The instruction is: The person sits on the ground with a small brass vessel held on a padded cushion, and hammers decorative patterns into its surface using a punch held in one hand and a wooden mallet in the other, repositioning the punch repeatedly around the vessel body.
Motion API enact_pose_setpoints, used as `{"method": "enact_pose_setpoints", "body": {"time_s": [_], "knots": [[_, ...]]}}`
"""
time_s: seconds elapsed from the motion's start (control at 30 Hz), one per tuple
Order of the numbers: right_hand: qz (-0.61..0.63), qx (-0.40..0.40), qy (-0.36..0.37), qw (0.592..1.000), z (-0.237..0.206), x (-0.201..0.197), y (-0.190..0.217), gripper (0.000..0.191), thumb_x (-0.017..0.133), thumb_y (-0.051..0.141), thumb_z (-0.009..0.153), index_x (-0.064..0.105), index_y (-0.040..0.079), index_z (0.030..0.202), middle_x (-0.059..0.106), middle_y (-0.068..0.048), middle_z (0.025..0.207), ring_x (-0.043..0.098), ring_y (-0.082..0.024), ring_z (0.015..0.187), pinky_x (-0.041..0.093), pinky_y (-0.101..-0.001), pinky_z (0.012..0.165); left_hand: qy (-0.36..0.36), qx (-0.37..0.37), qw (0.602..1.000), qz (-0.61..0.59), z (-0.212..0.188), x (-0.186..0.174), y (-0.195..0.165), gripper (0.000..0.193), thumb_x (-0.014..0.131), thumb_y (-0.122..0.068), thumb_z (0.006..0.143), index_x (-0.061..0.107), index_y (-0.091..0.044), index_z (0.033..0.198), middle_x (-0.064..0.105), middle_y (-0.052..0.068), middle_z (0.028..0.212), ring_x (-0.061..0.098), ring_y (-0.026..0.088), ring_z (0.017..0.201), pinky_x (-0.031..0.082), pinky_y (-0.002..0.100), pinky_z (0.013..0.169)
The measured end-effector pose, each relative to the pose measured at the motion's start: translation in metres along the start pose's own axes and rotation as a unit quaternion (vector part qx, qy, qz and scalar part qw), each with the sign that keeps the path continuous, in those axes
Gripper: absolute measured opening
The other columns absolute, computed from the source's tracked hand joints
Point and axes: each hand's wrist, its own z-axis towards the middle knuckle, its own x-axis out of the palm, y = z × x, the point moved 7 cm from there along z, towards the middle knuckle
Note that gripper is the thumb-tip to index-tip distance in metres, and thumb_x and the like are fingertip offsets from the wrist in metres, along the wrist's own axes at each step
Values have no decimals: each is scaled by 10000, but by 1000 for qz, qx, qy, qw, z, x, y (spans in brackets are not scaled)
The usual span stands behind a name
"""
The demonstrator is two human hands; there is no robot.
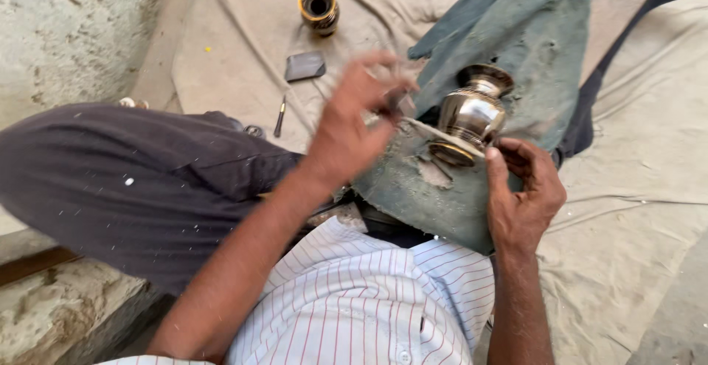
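A: Down on the lap, a shiny metal pot (pixel 472 114) lies tipped on its side on a worn green cloth (pixel 516 33), base toward the person.

B: The right hand (pixel 525 192) has it by the base rim, fingers curled and pinching the edge.

A: The left hand (pixel 354 125) is blurred, closed around something small and dark just beside the pot; I can't tell what.

B: My worry is that one-edge grip. The pot looks smooth and round, so a hard stroke could roll it off the cloth.

A: And the torn patch by the base might snag. Farther off on the beige sheet (pixel 634 225) sit a dark gold-rimmed pot (pixel 318 7), a flat dark block (pixel 304 65) and a thin tool (pixel 280 116).
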Motion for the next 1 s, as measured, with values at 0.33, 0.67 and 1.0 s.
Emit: {"method": "enact_pose_setpoints", "body": {"time_s": [0.33,0.67,1.0], "knots": [[-17,-28,4,999,-6,3,11,101,708,-4,1075,677,-49,1160,694,-128,1158,683,-179,1081,560,-288,1001,232,-368,816,380,24,-67,199,495,607,-446,1003,724,18,1132,681,281,1215,644,417,1148,507,488,995],[-39,2,1,999,-2,6,25,158,716,9,995,672,-22,1143,710,-140,1132,700,-213,1043,570,-301,928,363,-229,708,561,14,-77,183,162,726,-58,881,771,-30,1034,635,199,1257,659,381,1128,557,469,955],[-67,-15,6,998,-7,6,26,151,727,38,980,673,-14,1111,724,-141,1108,717,-239,1052,562,-334,932,566,-93,495,652,5,-50,170,191,584,-111,1018,689,-35,1157,639,103,1309,733,212,1059,613,307,929]]}}
